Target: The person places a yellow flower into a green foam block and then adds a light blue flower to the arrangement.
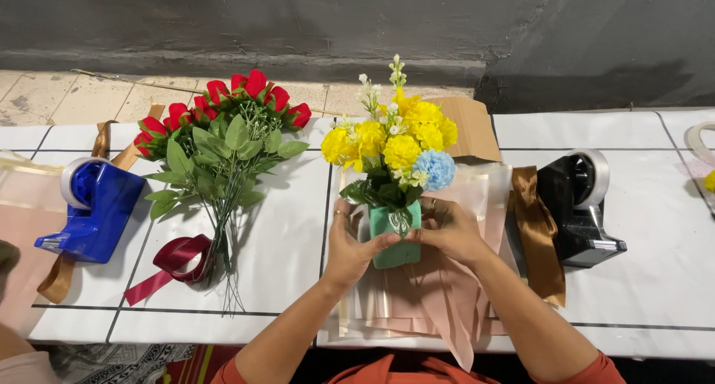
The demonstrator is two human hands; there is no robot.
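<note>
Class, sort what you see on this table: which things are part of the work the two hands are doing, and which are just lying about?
In use:
left hand
right hand
green foam block
yellow and blue flowers
pink wrapping sheets

Lying about:
red roses
dark red ribbon
blue tape dispenser
black tape dispenser
brown ribbon

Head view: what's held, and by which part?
Both hands, left hand and right hand, grip the green foam block at its sides, under the yellow flowers.

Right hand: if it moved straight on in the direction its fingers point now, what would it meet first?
The right hand points leftward and already touches the green foam block. Going on, it would press that block against the left hand, which holds the block's other side.
</note>
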